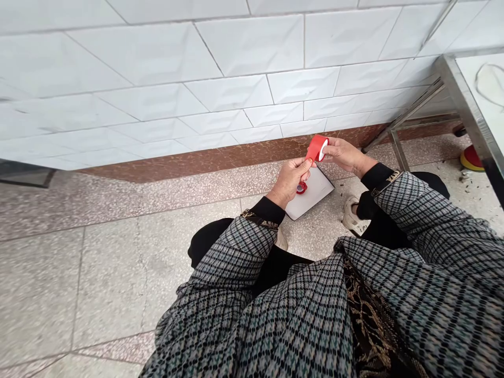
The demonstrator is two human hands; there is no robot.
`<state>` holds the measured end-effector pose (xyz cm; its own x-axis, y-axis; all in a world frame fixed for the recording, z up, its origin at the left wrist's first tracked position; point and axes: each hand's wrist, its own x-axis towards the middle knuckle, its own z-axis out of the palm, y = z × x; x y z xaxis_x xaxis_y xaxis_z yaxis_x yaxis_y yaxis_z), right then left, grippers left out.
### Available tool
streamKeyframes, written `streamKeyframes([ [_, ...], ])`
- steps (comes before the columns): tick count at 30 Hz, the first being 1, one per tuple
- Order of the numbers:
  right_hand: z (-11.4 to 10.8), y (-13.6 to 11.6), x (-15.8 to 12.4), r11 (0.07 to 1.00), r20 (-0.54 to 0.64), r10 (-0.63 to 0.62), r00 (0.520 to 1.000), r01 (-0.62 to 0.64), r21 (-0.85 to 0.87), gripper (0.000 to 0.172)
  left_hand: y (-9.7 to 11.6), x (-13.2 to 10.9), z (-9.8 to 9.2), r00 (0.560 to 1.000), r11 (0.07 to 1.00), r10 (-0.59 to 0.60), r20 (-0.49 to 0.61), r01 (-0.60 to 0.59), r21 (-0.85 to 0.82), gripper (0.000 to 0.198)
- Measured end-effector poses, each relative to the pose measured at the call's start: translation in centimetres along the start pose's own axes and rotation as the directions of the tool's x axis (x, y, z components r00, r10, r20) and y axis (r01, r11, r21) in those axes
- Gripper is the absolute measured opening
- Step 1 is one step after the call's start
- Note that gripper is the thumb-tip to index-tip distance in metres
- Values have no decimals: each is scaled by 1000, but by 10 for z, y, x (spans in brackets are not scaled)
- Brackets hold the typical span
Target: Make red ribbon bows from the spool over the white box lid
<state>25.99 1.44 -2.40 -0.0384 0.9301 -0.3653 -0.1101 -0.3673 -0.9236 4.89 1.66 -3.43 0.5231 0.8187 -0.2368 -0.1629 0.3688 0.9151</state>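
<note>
A roll of red tape (317, 144) with a white core is held up in front of the wall. My right hand (346, 155) grips it from the right, the thumb at the core. At the roll's lower left, my left hand (293, 178) is closed, its thumb and fingers pinching the red strip that comes off it. Below both hands a flat, light-grey panel with a dark edge (315, 194) lies on the floor. Just under my left hand shows a small red ring-shaped thing (301, 188); whether it rests on the panel or hangs from the hand I cannot tell.
White tiles cover the wall (252, 47) ahead, with a brown skirting (189, 160) along the speckled floor (118, 262). A metal-framed table (464, 105) stands at the right. Under it is a red and yellow object (472, 158), with small debris nearby. A dark-edged object (25, 175) juts in at left.
</note>
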Motion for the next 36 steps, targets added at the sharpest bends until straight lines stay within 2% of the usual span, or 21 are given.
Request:
streamKeyframes([
  [4,2,4,-1,986,38,55,998,-61,157,30,-3,1,2,1000,1000,-28,1,28,14,44],
  [7,4,4,-2,974,60,69,996,-80,211,32,-6,2,2,999,999,-32,8,32,13,46],
  [13,8,3,-4,970,88,96,992,-113,217,28,-6,2,2,999,999,-29,41,28,25,47],
  [18,5,6,-1,976,39,77,996,-83,203,22,-5,0,1,999,999,-6,35,5,44,47],
  [22,6,6,-2,969,45,100,994,-108,221,19,-7,2,-1,999,998,24,39,-26,52,48],
  [26,11,4,-6,954,100,94,991,-118,275,21,-9,3,-1,999,998,-3,52,0,58,47],
  [31,13,4,-8,937,207,133,969,-192,293,19,-9,4,2,999,997,40,-5,-39,66,39],
  [36,12,7,-7,919,253,153,955,-231,319,15,-10,4,5,999,1000,16,-51,-14,26,41],
])
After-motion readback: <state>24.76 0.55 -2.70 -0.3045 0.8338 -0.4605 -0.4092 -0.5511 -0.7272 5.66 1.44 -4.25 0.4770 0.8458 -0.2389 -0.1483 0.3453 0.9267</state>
